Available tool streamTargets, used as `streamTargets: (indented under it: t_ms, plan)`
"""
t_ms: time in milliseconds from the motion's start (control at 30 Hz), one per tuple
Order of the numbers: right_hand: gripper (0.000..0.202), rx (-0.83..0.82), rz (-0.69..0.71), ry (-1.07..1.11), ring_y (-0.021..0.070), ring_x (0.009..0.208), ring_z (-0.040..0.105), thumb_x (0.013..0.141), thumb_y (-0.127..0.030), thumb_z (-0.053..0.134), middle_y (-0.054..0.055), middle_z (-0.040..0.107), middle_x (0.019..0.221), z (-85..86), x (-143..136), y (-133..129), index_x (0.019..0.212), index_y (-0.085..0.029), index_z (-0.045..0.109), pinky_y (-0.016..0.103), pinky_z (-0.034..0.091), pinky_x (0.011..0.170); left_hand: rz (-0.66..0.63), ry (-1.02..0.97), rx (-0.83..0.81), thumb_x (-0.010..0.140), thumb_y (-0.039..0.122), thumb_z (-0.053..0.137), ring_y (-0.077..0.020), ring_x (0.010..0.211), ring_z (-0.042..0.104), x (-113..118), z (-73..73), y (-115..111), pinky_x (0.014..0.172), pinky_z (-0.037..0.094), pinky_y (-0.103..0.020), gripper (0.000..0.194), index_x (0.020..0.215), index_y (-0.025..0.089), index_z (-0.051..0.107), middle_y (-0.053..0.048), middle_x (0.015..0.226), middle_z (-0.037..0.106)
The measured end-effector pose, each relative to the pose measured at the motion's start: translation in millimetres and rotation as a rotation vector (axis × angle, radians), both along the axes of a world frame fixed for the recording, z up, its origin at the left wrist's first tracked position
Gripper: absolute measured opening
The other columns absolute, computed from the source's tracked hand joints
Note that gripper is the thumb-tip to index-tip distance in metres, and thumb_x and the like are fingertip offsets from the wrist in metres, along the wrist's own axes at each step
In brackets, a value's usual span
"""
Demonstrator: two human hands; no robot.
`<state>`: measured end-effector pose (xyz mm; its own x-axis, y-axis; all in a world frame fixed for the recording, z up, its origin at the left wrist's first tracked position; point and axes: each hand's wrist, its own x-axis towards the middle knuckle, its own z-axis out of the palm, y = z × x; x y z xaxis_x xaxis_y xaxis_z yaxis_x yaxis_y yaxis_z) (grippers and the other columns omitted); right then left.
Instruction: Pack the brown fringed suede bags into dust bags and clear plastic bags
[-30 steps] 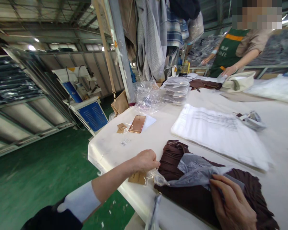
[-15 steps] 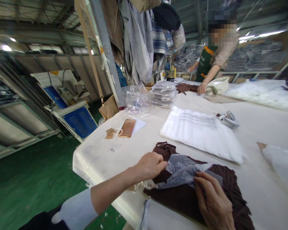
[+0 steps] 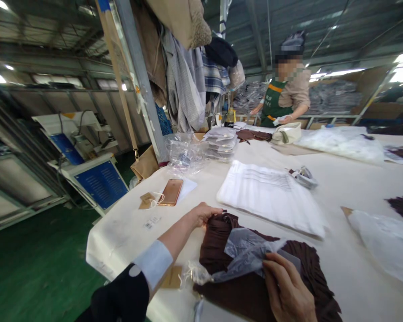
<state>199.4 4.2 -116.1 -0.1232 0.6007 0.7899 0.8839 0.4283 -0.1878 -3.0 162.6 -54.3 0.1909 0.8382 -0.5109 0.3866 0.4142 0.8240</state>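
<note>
A dark brown fringed piece (image 3: 235, 295), soft and bag-like, lies at the table's near edge. My left hand (image 3: 203, 215) pinches the brown fringe (image 3: 218, 232) at its far left corner. Across the middle of the piece is a crumpled sheet of translucent plastic film (image 3: 243, 248). Fingers of my right hand (image 3: 290, 288) are closed on the film's right part, with the hand resting over the brown panel. A small clear-wrapped bundle (image 3: 199, 273) and a brown card tag (image 3: 172, 278) sit at the left side, close under my left forearm.
Beyond the piece lies a stack of white bags (image 3: 272, 194). A phone (image 3: 171, 192) and a card tag (image 3: 145, 201) are on the left of the table (image 3: 121, 237). Plastic-wrapped packs (image 3: 220, 142) stand by a metal post (image 3: 144, 89). A co-worker (image 3: 277, 100) stands across the table.
My left hand has moved from the film's left side to the fringe's far corner. My right hand stays on the film. The co-worker has straightened up, and the view has shifted.
</note>
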Motion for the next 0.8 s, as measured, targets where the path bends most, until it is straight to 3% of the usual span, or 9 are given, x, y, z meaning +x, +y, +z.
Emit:
streamTargets:
  t_ms: [233, 433, 600, 733, 800]
  plan:
    - [0.015, 0.006, 0.029, -0.052, 0.0178, 0.084, 0.065, 0.087, -0.021, 0.044, 0.010, 0.063, 0.096, -3.4, 5, 1, 0.093, -0.018, 0.057, 0.026, 0.055, 0.073, -0.178, -0.396, -0.097, 0.038, 0.041, 0.083, -0.0128, 0.062, 0.058, 2, -10.1, 13, 0.067, 0.045, -0.027, 0.050, 0.073, 0.011, 0.063, -0.002, 0.066, 0.065]
    - [0.014, -0.002, 0.029, -0.017, 0.0185, 0.085, 0.066, 0.086, -0.021, 0.045, 0.010, 0.064, 0.095, -3.9, 4, 0, 0.092, -0.018, 0.059, 0.026, 0.055, 0.074, -0.243, -0.499, 0.017, 0.048, 0.030, 0.080, -0.0193, 0.073, 0.063, 10, -9.8, 11, 0.076, 0.046, -0.036, 0.055, 0.095, 0.011, 0.059, -0.008, 0.077, 0.069]
    - [0.014, -0.030, 0.022, 0.006, 0.0184, 0.086, 0.064, 0.086, -0.019, 0.046, 0.011, 0.061, 0.097, -5.9, 3, -2, 0.092, -0.017, 0.058, 0.028, 0.054, 0.076, -0.261, -0.405, 0.265, 0.061, 0.012, 0.065, -0.0198, 0.094, 0.061, 6, -11.3, -20, 0.096, 0.037, -0.038, 0.043, 0.103, 0.014, 0.059, -0.005, 0.092, 0.069]
    - [0.013, -0.031, 0.038, 0.005, 0.0176, 0.087, 0.063, 0.085, -0.018, 0.047, 0.011, 0.060, 0.098, -4.5, 4, -1, 0.094, -0.018, 0.057, 0.028, 0.054, 0.077, -0.462, -0.095, 0.724, 0.062, 0.000, 0.048, -0.0173, 0.108, 0.053, -4, -17.3, -48, 0.101, 0.035, -0.034, 0.055, 0.113, 0.018, 0.056, -0.005, 0.113, 0.062]
    - [0.013, -0.029, 0.052, 0.007, 0.0172, 0.087, 0.063, 0.085, -0.018, 0.048, 0.010, 0.060, 0.097, -2.6, 4, -1, 0.093, -0.018, 0.057, 0.027, 0.054, 0.077, -0.524, 0.005, 0.841, 0.064, 0.001, 0.046, -0.0176, 0.108, 0.053, -6, -20.2, -56, 0.099, 0.036, -0.035, 0.055, 0.116, 0.019, 0.054, -0.006, 0.114, 0.061]
